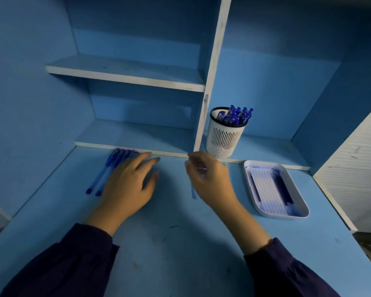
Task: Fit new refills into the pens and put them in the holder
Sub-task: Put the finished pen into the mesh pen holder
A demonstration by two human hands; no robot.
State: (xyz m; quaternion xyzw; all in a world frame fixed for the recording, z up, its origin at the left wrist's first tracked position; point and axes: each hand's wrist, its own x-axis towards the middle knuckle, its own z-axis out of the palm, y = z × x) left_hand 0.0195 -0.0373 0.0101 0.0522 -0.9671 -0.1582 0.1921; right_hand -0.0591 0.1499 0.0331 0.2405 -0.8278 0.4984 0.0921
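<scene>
Several blue pens [107,170] lie side by side on the blue desk at the left, against the shelf's front edge. My left hand [129,185] lies over their right side with fingers straight, and it grips nothing. My right hand [208,179], blurred by motion, hovers mid-desk and pinches a thin pale refill [193,192] that hangs down from its fingers. The white slotted holder [222,138] stands on the low shelf behind my right hand, with several blue-capped pens [237,116] in it. A white tray [301,207] of refills [266,185] sits to the right.
The blue desk [169,243] is backed by a shelf unit with a white upright divider [210,82] just left of the holder. A white ribbed panel [356,179] closes off the right side. Dark sleeves cover both forearms.
</scene>
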